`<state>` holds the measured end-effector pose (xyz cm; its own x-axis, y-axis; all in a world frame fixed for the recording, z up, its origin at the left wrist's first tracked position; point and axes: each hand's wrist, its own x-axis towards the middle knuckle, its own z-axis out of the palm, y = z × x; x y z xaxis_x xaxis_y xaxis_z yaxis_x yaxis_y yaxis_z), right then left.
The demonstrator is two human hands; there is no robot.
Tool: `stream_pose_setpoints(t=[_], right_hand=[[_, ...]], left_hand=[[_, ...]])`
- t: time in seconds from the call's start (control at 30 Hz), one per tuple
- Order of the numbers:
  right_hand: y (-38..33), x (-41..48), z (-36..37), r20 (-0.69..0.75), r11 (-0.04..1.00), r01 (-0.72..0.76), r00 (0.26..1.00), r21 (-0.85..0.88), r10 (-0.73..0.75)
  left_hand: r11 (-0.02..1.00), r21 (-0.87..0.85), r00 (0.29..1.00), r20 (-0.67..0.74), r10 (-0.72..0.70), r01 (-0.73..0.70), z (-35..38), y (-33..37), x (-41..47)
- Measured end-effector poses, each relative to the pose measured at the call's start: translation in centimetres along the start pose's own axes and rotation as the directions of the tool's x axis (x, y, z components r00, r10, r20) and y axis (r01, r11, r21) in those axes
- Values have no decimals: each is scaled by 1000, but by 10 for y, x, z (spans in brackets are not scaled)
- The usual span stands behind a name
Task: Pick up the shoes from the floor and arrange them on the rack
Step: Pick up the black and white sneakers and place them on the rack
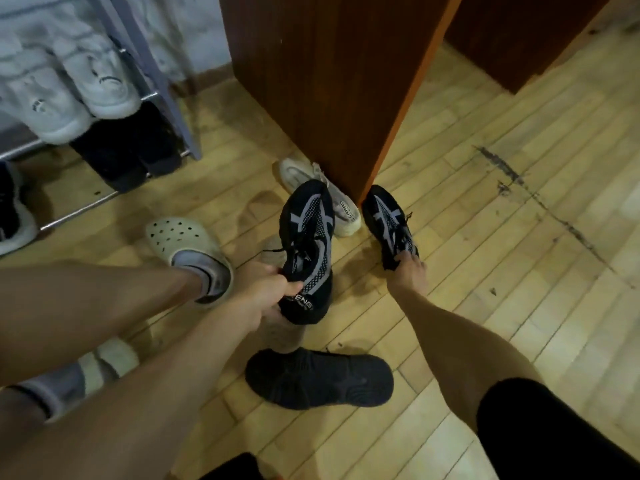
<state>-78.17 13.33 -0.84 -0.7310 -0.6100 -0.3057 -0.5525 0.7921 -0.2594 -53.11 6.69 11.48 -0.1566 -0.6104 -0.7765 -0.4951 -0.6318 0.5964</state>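
My left hand (266,292) grips the heel opening of a black and grey sneaker (306,244), lifted off the wooden floor with its toe pointing away. My right hand (408,271) pinches the heel of the matching black and grey sneaker (389,223), which lies on the floor beside the brown cabinet corner. A dark grey shoe (318,377) lies on the floor near me. A white sneaker (311,181) lies behind the lifted shoe against the cabinet. The metal shoe rack (166,98) stands at the upper left, holding white sneakers (79,88) and black shoes (128,154).
A brown wooden cabinet (329,81) stands just beyond the shoes. My own feet in cream clogs (187,244) and grey socks sit at left. A black and white shoe (14,216) lies at the left edge under the rack. Dark scuff marks cross the floor at right.
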Motion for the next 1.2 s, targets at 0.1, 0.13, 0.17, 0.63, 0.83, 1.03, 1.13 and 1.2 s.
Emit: stream_pose_setpoints(t=[0.1,0.13,0.17,0.63,0.83,1.03,1.13,1.2], right_hand=[[-3,2,-7,34,998,-60,998,2,60],[-4,-3,-9,63,998,-64,996,-6,64],[-6,-8,-10,87,998,-58,995,-13,59],[16,-107,31,254,951,-181,960,251,115],[15,-91,36,483,879,-369,854,301,193],[0,-86,5,635,786,-508,747,353,198],[-6,-91,-13,704,827,-456,702,328,107],[-8,-96,-23,710,873,-396,699,285,85]], left_hand=[[999,-16,999,-12,-36,36,-1,-3,-4],[999,-24,999,-6,-43,43,-2,-3,-6],[999,-28,999,1,-43,43,-3,-4,-9],[997,-22,997,6,-72,72,1,-23,-24],[998,-36,998,23,-52,53,-3,-20,-29],[994,-100,999,-13,-48,47,-10,-14,-30],[990,-134,998,-43,-38,32,-13,-12,-37],[990,-143,999,-47,-24,17,-18,-8,-43]])
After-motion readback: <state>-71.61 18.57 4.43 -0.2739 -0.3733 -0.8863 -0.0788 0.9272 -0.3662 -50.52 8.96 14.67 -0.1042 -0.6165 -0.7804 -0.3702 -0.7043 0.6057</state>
